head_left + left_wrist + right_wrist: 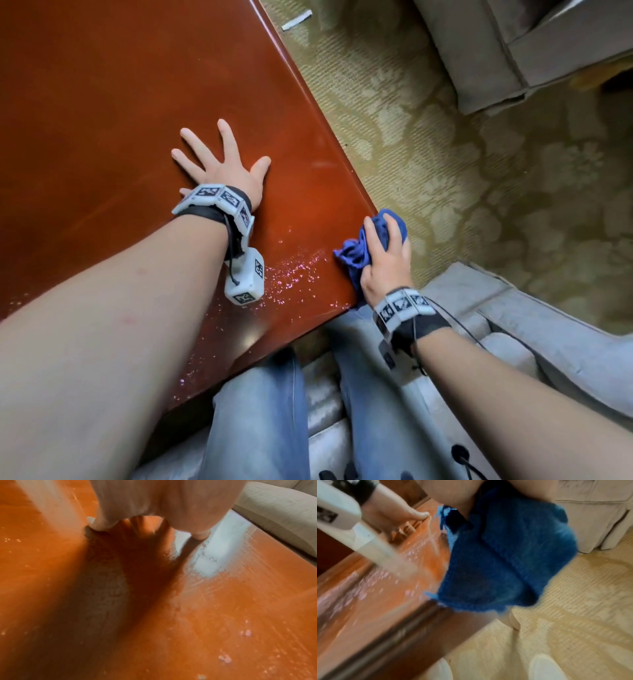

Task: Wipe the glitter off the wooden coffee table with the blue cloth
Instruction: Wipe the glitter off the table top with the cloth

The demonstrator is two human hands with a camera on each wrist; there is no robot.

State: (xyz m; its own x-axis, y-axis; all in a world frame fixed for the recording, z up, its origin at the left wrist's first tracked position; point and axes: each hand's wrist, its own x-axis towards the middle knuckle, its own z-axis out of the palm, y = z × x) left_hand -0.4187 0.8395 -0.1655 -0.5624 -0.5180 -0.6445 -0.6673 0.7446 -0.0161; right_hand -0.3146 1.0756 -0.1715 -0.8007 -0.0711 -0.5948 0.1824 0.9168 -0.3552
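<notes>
The reddish wooden coffee table fills the left of the head view. Pinkish glitter is scattered near its front right corner and shows as bright specks in the left wrist view and glitter in the right wrist view. My left hand lies flat on the tabletop with fingers spread, holding nothing. My right hand grips the bunched blue cloth at the table's right corner edge; part of the cloth hangs past the edge over the carpet.
Patterned beige carpet lies right of the table. A grey sofa is beneath me at the lower right and another upholstered seat stands at the top right. My jeans-clad legs sit against the table's front edge. White shoes rest on the carpet.
</notes>
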